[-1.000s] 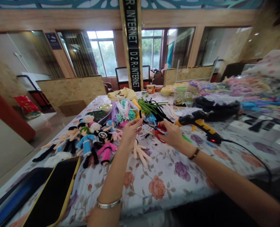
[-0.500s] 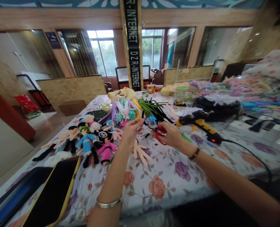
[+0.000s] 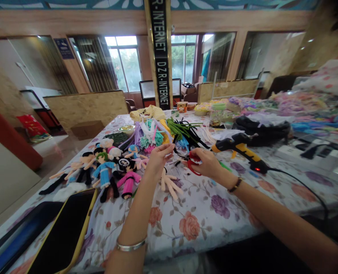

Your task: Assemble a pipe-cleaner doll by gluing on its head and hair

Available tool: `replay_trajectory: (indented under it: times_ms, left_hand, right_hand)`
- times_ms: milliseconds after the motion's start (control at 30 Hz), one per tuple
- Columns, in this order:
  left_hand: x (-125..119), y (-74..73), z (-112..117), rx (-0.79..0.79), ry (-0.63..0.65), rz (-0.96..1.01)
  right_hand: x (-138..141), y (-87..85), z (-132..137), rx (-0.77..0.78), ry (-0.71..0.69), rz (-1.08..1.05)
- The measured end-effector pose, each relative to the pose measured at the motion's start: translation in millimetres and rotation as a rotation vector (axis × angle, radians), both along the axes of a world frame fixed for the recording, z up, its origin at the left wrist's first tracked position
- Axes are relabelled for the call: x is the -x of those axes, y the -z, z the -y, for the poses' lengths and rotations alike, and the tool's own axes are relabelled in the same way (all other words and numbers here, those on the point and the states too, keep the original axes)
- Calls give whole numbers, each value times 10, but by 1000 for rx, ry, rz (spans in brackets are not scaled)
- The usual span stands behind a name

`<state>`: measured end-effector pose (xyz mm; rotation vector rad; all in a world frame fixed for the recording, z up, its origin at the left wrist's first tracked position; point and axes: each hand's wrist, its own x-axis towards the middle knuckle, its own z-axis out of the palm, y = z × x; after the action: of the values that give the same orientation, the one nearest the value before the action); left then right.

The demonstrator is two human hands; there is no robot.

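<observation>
My left hand [image 3: 157, 159] is raised over the floral tablecloth [image 3: 203, 217], its fingers pinched on a small pale pipe-cleaner piece. My right hand [image 3: 207, 163] grips red-handled scissors [image 3: 191, 161], whose blades point left toward the piece in my left hand. A flesh-coloured pipe-cleaner body part [image 3: 170, 184] lies on the cloth just below my hands. Several finished pipe-cleaner dolls [image 3: 111, 169] lie to the left of my left hand.
A bundle of coloured pipe cleaners [image 3: 163, 133] lies behind my hands. A yellow and black glue gun [image 3: 240, 147] with a lit red light rests to the right, its cord trailing right. A phone in a yellow case [image 3: 66, 232] lies near left. More craft material piles up far right.
My right hand with the scissors has shifted slightly left and closer to my left hand. My left hand has barely moved.
</observation>
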<state>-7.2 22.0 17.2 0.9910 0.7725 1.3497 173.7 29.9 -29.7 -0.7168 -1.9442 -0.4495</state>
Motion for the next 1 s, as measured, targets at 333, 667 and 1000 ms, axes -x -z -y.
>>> replay_trajectory:
  times_ms: [333,667,1000]
  left_hand:
    - [4,8,-9,0,16,-13]
    - [-3,5,-15,-25,-51,30]
    - [17,-12,-12,-211,-180,-139]
  right_hand:
    - [-8,-14,7,-12,2,44]
    - [22,-14,2,53,67,-15]
    - [36,-75,12,842,-281,-283]
